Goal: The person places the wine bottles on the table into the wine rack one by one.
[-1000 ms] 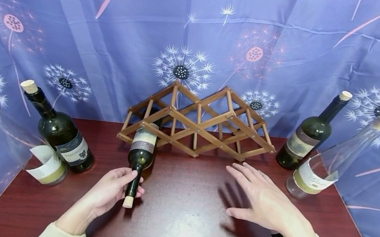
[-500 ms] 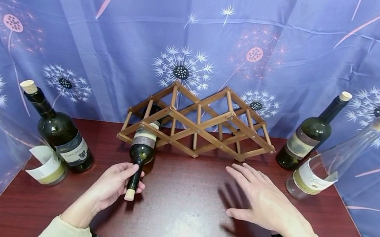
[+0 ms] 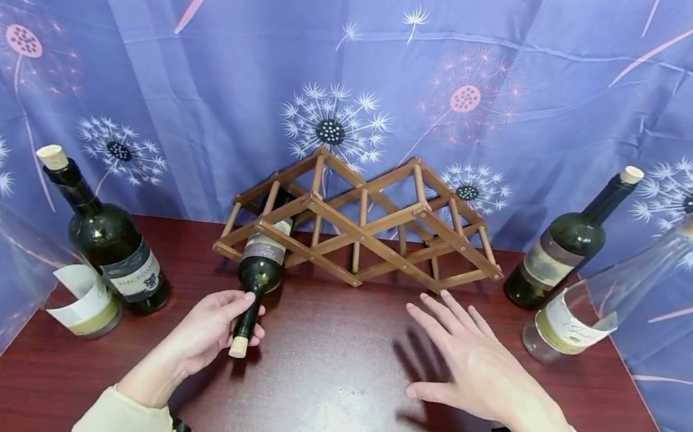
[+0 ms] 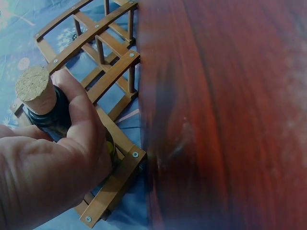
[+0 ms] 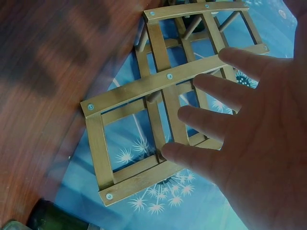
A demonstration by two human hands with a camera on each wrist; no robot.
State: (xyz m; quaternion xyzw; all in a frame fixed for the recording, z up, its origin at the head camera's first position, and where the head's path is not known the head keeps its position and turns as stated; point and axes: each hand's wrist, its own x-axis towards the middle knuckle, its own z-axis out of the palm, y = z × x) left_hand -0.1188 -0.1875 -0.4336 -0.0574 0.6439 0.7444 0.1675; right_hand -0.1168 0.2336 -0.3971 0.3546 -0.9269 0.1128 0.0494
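Note:
My left hand (image 3: 206, 330) grips the neck of a dark green wine bottle (image 3: 261, 271), its cork pointing toward me. The bottle's base end lies inside the left section of a wooden lattice wine rack (image 3: 360, 234), partly hidden by the slats. In the left wrist view, the cork (image 4: 34, 89) sticks out beyond my curled thumb and fingers. My right hand (image 3: 479, 368) hovers over the table in front of the rack's right end, fingers spread and holding nothing. The right wrist view shows those straight fingers (image 5: 211, 122) before the rack (image 5: 168, 76).
On the left stand a dark corked bottle (image 3: 114, 246) and a clear one (image 3: 87, 306) with a peeling label. A green bottle (image 3: 556, 255) and a clear bottle (image 3: 577, 316) stand at right. A blue dandelion-print cloth (image 3: 223, 88) hangs behind the dark red table (image 3: 321, 365).
My left hand has pushed the wine bottle a little farther into the rack, away from me. My right hand has barely shifted, its fingers slightly more spread.

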